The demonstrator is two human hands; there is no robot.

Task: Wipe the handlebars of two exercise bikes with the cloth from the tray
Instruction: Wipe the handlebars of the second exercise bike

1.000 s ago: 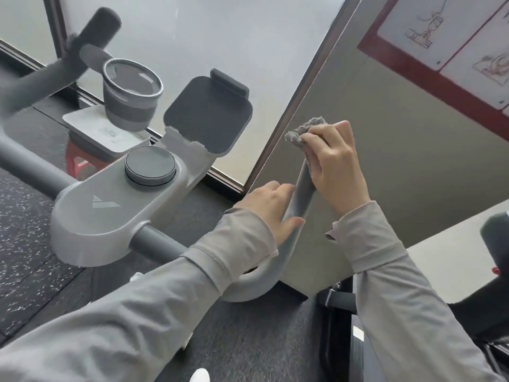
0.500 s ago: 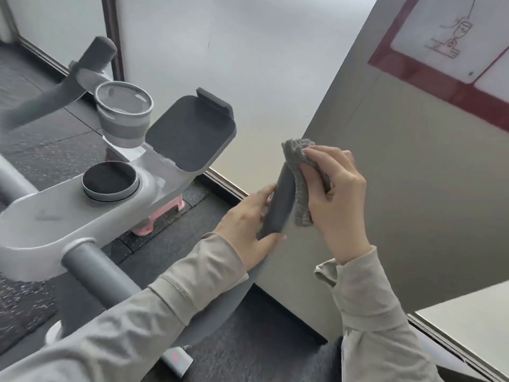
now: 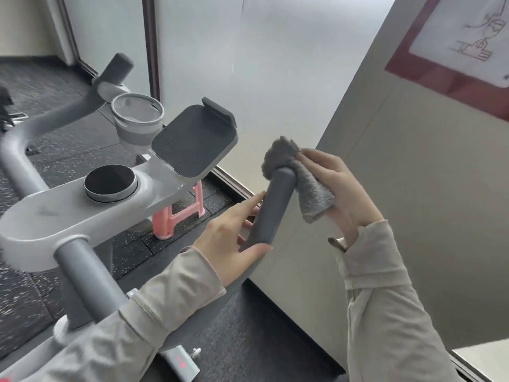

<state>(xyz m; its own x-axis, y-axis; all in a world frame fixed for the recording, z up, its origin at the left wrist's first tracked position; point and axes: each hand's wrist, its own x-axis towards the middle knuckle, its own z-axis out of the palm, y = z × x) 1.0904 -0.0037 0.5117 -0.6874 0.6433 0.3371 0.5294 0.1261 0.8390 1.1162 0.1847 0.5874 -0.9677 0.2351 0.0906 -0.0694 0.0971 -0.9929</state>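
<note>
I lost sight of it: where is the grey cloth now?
In the head view, the cloth is right of centre, draped over the right handlebar tip, held by the right hand.

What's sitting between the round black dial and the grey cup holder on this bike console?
In the head view, the dark ribbed tablet holder sits partly between the round black dial and the grey cup holder, alongside bare light-grey console.

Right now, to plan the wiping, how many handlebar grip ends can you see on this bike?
2: the right grip, held by the left hand with the cloth at its tip, and the left grip, far left. Other bikes are out of view.
</note>
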